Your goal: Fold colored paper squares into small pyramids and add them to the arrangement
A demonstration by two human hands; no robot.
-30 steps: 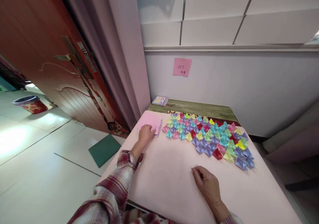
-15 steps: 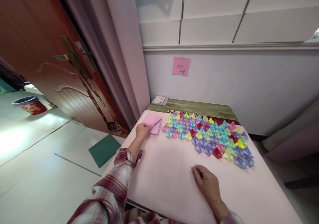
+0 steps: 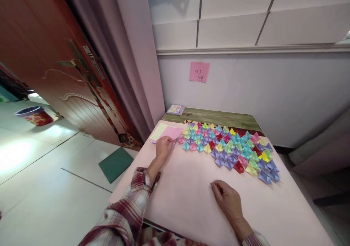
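Note:
My left hand (image 3: 163, 148) pinches the near edge of a pink paper square (image 3: 172, 132), which is partly slid off a stack of square papers (image 3: 159, 130). A pale yellow sheet shows on top of that stack at the table's far left. Curled closed, my right hand (image 3: 227, 198) rests on the pink-covered table (image 3: 188, 187) at the near right; whether anything is inside its fingers cannot be seen. Rows of small folded paper pieces (image 3: 229, 147) in purple, teal, yellow, green, pink and red cover the far right of the table.
A small printed packet (image 3: 176, 110) lies on the table's wood-patterned back strip. The wall bears a pink note (image 3: 199, 72) with handwriting. On the floor to the left are a green square (image 3: 116, 164) and a red patterned bucket (image 3: 35, 116), near a brown door (image 3: 62, 74).
My left hand has drawn the pink paper square to the right off the stack, uncovering the pale yellow sheet beneath. My right hand stays in place.

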